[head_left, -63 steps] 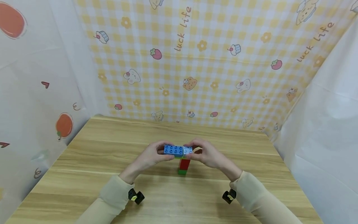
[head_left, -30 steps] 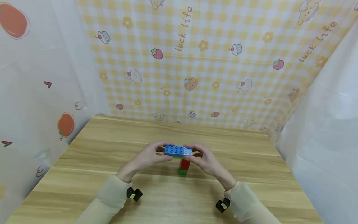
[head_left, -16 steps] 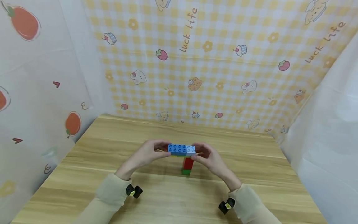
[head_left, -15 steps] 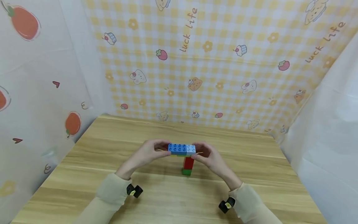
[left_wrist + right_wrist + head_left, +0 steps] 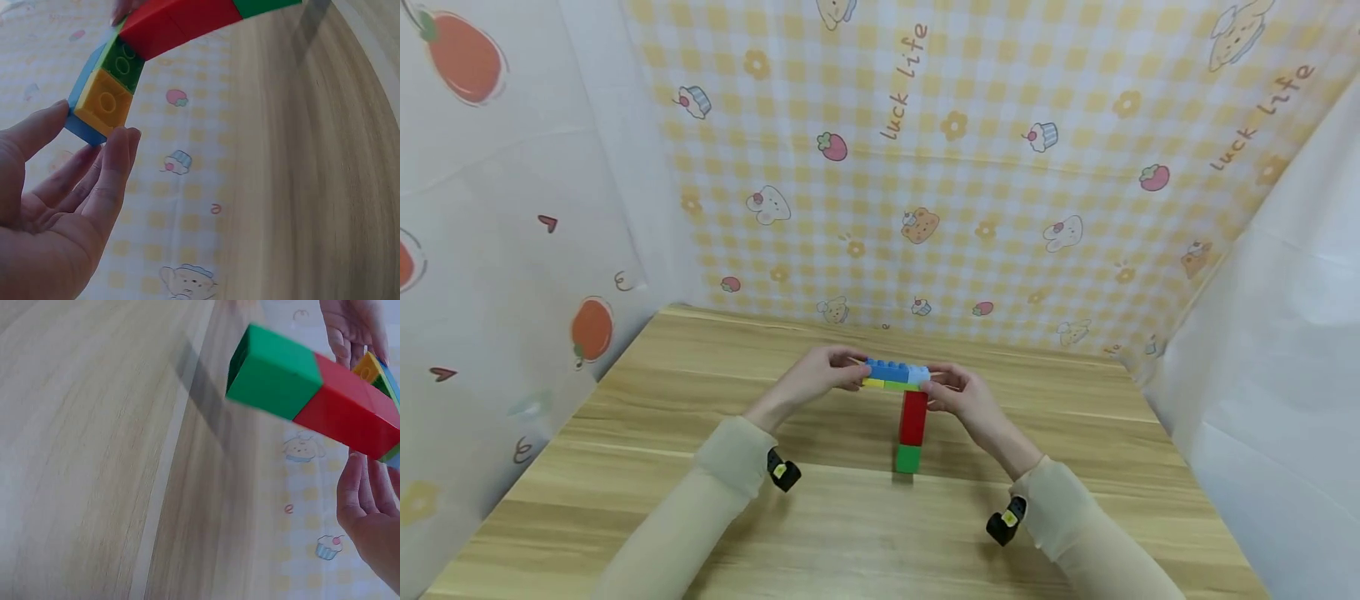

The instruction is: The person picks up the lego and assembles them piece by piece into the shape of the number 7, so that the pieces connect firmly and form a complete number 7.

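Both of my hands hold one joined piece made of toy building bricks, shaped like an upside-down L. Its top bar has a blue brick [image 5: 890,374] and a light blue brick [image 5: 918,375], with a yellow brick [image 5: 873,383] and a lime green brick [image 5: 897,386] beneath. From the bar's right end a red column [image 5: 913,419] runs down to a green brick [image 5: 907,458]; the right wrist view shows that brick's hollow underside. My left hand [image 5: 817,373] pinches the bar's left end between thumb and fingers. My right hand [image 5: 972,405] pinches its right end; those fingertips are partly hidden behind the bricks.
A wood-grain table [image 5: 820,533] spreads under the hands. Behind it hangs a yellow checked cloth [image 5: 865,183], with white printed sheets [image 5: 512,208] at the sides. Each wrist carries a small black camera [image 5: 784,472] below the sleeve cuff.
The brick piece has tilted back, so its front face and more of the red column show, and the top studs appear side-on. My left hand has moved up and away; both hands keep their grip.
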Tool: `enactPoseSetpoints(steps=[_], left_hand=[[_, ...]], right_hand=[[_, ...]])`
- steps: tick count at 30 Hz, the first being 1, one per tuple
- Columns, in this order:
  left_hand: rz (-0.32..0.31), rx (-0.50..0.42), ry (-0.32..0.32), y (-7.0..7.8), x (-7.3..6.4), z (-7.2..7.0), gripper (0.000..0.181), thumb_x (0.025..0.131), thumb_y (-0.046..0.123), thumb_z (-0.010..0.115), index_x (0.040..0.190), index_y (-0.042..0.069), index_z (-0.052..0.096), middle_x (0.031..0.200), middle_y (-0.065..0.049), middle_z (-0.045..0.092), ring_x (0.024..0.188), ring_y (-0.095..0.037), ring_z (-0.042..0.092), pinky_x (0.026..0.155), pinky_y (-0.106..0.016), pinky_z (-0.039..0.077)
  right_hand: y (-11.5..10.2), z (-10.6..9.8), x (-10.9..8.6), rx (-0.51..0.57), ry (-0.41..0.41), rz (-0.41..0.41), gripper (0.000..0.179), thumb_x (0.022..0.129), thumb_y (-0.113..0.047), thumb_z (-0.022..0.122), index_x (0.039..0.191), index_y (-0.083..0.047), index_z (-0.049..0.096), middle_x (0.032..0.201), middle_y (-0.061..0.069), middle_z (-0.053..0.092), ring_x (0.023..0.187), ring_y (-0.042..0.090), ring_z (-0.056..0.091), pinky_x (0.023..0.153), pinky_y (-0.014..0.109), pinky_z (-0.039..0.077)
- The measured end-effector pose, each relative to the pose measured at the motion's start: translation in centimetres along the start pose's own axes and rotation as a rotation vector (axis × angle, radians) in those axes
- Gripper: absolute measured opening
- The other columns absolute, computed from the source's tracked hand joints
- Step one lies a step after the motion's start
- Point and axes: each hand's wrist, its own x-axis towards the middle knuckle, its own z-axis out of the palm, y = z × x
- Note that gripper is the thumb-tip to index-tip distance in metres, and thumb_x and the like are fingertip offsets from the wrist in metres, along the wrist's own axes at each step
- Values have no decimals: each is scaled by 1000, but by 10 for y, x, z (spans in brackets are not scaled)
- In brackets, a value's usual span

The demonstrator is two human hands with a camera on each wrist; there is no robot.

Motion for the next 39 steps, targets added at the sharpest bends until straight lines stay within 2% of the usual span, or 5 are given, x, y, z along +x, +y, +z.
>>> enactPoseSetpoints(steps=[6,12,16,23,39], left_hand=[[-64,-111,6,-10,23,1,41,95,26,67,127,0,60,109,-14,68,96,-30,68,89,-42,52],[-101,-155,24,-22,42,6,41,97,21,64,127,-5,58,108,-17,65,92,-27,68,85,-39,54],[-128,-201,32,-28,51,8,39,98,19,63,126,-7,57,108,-18,63,89,-26,68,90,-45,51],[-171,-222,59,-36,61,11,40,98,21,62,126,-7,57,110,-18,63,98,-34,65,93,-48,49],[-162,-186,99,-54,72,20,28,99,10,59,119,-9,61,114,-20,60,102,-36,62,88,-40,52]], right_hand=[[6,-3,15,91,43,123,48,97,-19,64,136,3,48,109,15,64,87,23,66,83,38,54],[14,-9,29,96,68,150,47,99,-17,61,137,5,46,110,14,62,84,21,66,81,36,54],[19,-11,38,74,84,158,47,99,-19,61,137,5,47,107,13,62,83,19,65,82,36,53],[26,-13,50,26,112,175,46,98,-22,62,135,3,52,108,13,63,86,19,65,81,35,54],[38,-7,63,-102,210,231,32,98,-19,62,121,4,62,100,11,66,79,16,65,81,40,54]])
